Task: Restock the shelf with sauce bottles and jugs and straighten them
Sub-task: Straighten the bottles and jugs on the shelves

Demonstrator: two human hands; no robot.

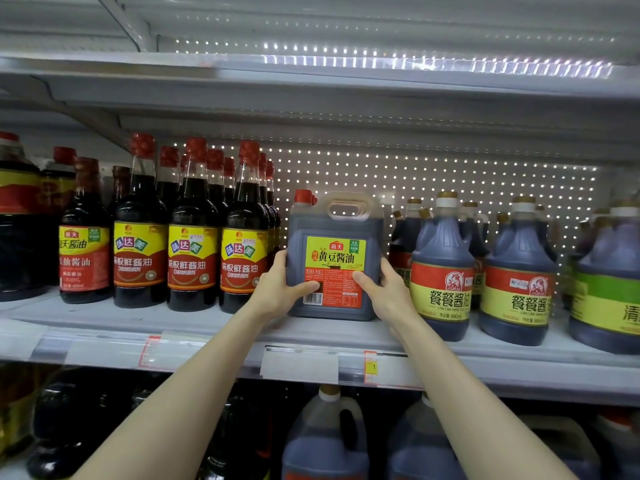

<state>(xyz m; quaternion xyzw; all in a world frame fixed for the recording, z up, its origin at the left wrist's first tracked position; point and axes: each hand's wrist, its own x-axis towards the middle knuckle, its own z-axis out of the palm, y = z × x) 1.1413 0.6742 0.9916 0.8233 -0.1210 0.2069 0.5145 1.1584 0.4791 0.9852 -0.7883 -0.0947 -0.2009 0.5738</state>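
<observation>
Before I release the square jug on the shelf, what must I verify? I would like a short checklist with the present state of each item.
1. Left hand and right hand hold the square jug by its sides: ok.
2. Jug upright, label to the front: ok.
3. Base resting fully on the shelf: cannot tell.
4. Clear of the tall bottles on its left: ok.
5. Clear of the round jugs on its right: cannot tell, the right hand hides the gap.
</observation>
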